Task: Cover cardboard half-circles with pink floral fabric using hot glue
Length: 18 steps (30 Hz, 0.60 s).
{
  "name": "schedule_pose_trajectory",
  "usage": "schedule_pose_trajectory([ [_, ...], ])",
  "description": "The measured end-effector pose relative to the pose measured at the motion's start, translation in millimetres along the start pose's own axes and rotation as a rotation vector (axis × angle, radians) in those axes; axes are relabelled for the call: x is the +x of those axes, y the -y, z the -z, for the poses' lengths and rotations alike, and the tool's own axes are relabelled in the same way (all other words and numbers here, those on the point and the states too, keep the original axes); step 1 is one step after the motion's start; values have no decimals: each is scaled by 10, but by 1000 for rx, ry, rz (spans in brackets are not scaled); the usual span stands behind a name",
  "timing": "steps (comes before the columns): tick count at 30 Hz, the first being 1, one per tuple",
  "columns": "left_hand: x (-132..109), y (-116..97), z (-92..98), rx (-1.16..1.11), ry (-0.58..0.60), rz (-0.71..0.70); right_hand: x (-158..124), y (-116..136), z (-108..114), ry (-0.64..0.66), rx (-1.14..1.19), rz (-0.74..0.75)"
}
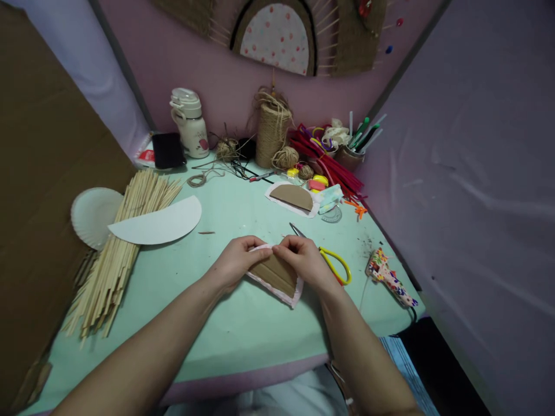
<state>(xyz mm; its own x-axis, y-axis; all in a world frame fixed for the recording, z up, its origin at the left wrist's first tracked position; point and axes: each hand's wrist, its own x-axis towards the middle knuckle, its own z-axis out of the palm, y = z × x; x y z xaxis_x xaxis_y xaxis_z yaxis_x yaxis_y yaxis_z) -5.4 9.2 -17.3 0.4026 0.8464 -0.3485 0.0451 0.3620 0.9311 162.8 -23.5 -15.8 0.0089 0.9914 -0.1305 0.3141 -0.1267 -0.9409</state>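
Between my hands is a half-round piece of brown cardboard (277, 276) with a white, pinkish edging folded over its rim. My left hand (240, 260) grips its far left edge, the thumb pressing on the edging. Right beside that thumb, my right hand (299, 254) pinches the same edge with thumb and fingertips. Scissors with yellow handles (336, 266) lie just right of my right hand, partly hidden by it. Farther back, a second cardboard half-round (292, 197) rests on a white piece slightly larger than itself.
At left, a white paper half-circle (158, 222) lies across a bundle of thin sticks (108, 271), near a paper plate (95, 214). A bottle (191, 124), a twine spool (272, 136) and red pipe cleaners (333, 170) line the back. A patterned glue gun (390, 278) lies at right.
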Motion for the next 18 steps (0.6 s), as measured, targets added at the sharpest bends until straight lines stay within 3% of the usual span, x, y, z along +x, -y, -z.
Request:
schedule_pose_trajectory([
  [4, 28, 33, 15, -7, -21, -6, -1, -6, -18, -48, -67, 60],
  [8, 69, 16, 85, -139, -131, -51, 3, -27, 53, -33, 22, 57],
  [13, 97, -22, 134, -260, -241, -114, 16, -82, 86, -184, 69, 28],
  [18, 94, -44, 157, -345, -100, -25, 34, -125, 95, -252, 92, 28],
])
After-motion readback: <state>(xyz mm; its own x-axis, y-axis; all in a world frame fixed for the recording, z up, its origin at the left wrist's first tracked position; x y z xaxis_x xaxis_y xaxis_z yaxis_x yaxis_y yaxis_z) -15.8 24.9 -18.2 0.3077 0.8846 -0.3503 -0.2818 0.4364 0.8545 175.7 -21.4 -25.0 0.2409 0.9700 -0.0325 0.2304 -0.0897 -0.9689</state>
